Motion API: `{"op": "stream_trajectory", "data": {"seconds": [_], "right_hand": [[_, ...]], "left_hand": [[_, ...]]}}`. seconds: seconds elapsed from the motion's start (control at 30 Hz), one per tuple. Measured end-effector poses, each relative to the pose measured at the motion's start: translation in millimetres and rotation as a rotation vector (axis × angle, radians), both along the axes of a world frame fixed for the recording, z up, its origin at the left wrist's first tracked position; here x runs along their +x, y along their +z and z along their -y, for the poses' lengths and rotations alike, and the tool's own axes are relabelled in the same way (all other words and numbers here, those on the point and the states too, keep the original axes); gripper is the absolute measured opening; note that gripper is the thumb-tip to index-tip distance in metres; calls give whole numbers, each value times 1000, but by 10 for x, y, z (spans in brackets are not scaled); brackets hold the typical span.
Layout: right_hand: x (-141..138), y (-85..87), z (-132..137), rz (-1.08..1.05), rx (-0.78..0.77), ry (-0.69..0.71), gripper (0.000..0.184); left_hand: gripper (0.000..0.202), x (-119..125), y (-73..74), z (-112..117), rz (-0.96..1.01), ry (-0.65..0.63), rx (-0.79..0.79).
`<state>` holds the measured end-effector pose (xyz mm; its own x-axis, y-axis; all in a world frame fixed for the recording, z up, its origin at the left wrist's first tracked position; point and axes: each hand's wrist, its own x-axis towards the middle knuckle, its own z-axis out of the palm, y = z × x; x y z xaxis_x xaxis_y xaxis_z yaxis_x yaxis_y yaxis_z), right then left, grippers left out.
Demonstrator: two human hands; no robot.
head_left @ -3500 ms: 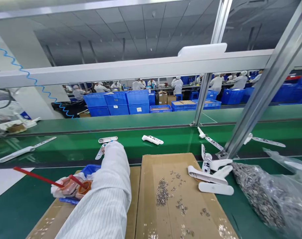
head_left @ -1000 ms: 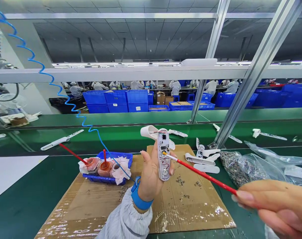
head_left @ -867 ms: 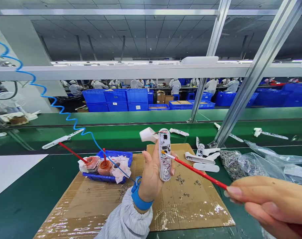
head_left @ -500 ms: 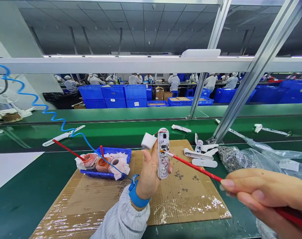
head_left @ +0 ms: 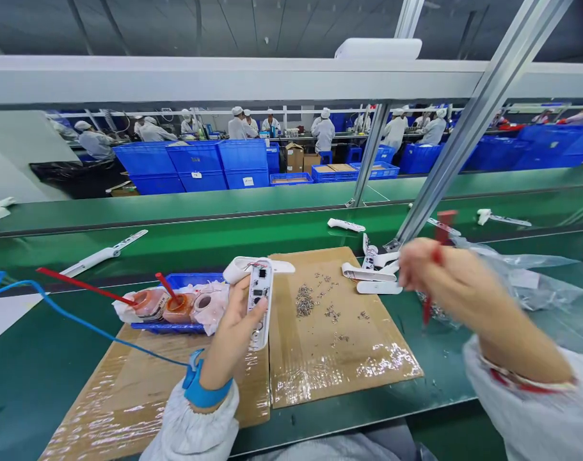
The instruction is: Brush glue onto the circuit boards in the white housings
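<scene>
Left hand (head_left: 228,339) closed on the white device (head_left: 260,301), board exposed, long axis pointing away from the wearer, held above the cardboard (head_left: 353,378). Right hand (head_left: 445,282), well right of the device and not touching it, grips a red brush (head_left: 443,224) in curled fingers.

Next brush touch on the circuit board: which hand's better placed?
Probably the right hand: it holds the red-handled brush, though it sits well off to the side of the board. The left hand is occupied gripping the circuit board in its white housing.
</scene>
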<state>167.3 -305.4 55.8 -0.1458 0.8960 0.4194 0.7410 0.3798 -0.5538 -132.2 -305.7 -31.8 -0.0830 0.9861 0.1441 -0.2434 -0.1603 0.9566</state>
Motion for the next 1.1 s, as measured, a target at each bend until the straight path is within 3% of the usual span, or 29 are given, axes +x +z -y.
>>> {"op": "stream_trajectory", "data": {"seconds": [0.1, 0.2, 0.3, 0.47, 0.57, 0.63, 0.8, 0.87, 0.9, 0.97, 1.1], "right_hand": [[-268, -394, -525, 409, -388, 30, 37], [-472, -847, -930, 554, -430, 38, 22], [-564, -1180, -1154, 649, -470, 50, 23], [-587, -1396, -1269, 736, -505, 76, 26], [-589, -1365, -1243, 740, -476, 111, 23], [-590, -1243, -1169, 705, -419, 143, 14], [-597, -625, -648, 486, -176, 300, 15], [-612, -394, -362, 248, 31, 555, 14], [-621, -311, -234, 227, 86, 629, 18], [-636, -216, -41, 295, 147, 718, 25], [-627, -205, 102, 499, 185, 752, 25]], "left_hand": [[37, -92, -39, 66, 136, -5, -27], [34, -150, -24, 138, 261, -30, -36], [34, -212, 1, 201, 327, -65, -56], [29, -325, -12, 265, 384, -88, -118], [31, -369, -37, 253, 439, -143, -132], [37, -386, -49, 229, 482, -184, -143], [43, -373, -38, 180, 528, -270, -183], [44, -335, -17, 171, 523, -311, -192], [44, -309, -5, 169, 523, -330, -199], [43, -252, 22, 167, 531, -360, -217], [37, -155, 74, 191, 541, -370, -274]]}}
